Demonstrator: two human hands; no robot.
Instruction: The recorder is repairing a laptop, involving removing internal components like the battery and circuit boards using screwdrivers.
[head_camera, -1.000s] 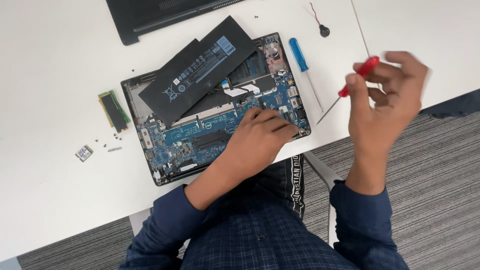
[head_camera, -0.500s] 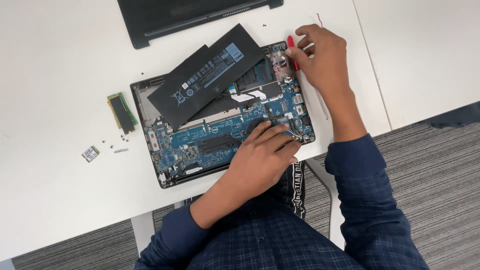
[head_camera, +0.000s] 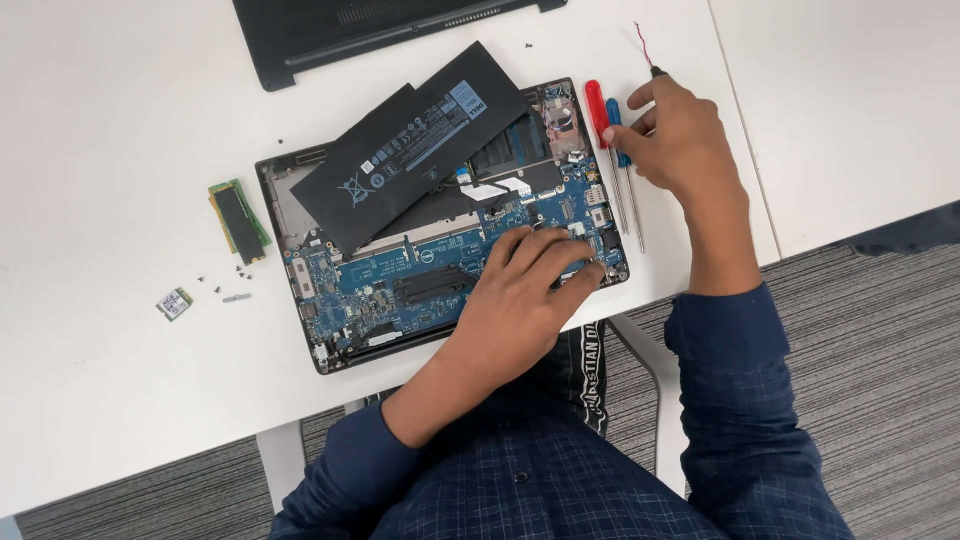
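An opened laptop base (head_camera: 340, 320) lies on the white table, its blue circuit board exposed. A flat black battery (head_camera: 420, 150) rests askew across its upper half. My left hand (head_camera: 530, 290) lies on the board's lower right corner, fingers spread and pressing down, holding nothing. To the right of the laptop, a red screwdriver (head_camera: 597, 105) and a blue screwdriver (head_camera: 614, 115) lie side by side on the table. My right hand (head_camera: 685, 145) is beside them, and its fingertips touch the blue handle.
The laptop's black bottom cover (head_camera: 350, 30) lies at the table's far edge. A green memory module (head_camera: 238, 220), a small card (head_camera: 175, 302) and loose screws (head_camera: 235, 297) sit left of the laptop. A thin red wire (head_camera: 642, 45) lies above my right hand. Grey carpet lies below the table's near edge.
My right hand carried the red screwdriver from the right over to the laptop and laid it on the table next to the blue one. My left hand stayed on the board.
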